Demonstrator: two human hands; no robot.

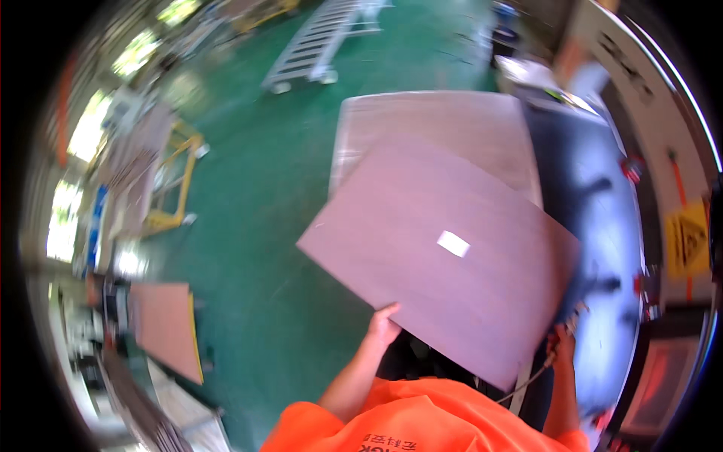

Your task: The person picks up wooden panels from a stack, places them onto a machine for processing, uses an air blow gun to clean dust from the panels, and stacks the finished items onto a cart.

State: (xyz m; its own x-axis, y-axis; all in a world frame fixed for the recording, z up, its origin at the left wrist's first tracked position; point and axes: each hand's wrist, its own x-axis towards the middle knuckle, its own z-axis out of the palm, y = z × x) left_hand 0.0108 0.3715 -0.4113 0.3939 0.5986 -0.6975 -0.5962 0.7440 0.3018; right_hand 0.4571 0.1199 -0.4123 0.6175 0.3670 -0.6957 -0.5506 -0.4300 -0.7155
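A large flat pinkish-brown panel [407, 203] with a small white label [453, 243] lies at an angle in front of me. My left hand [384, 324] grips its near edge, thumb on top and fingers hidden underneath. By the panel's right corner, my right hand [561, 345] is closed round a small tool with metallic parts, too blurred to name. A thin hose or cord [529, 380] runs from that hand toward my body. Under the panel's far side shows a plastic-wrapped, pale pinkish stack or sheet [437, 113].
A dark, shiny work surface [602, 331] runs along the right. At the back stands a white ladder-like frame on wheels [309, 49]. Yellow-framed carts [177, 188] and another leaning panel [166, 324] are on the left. The floor [263, 226] is green.
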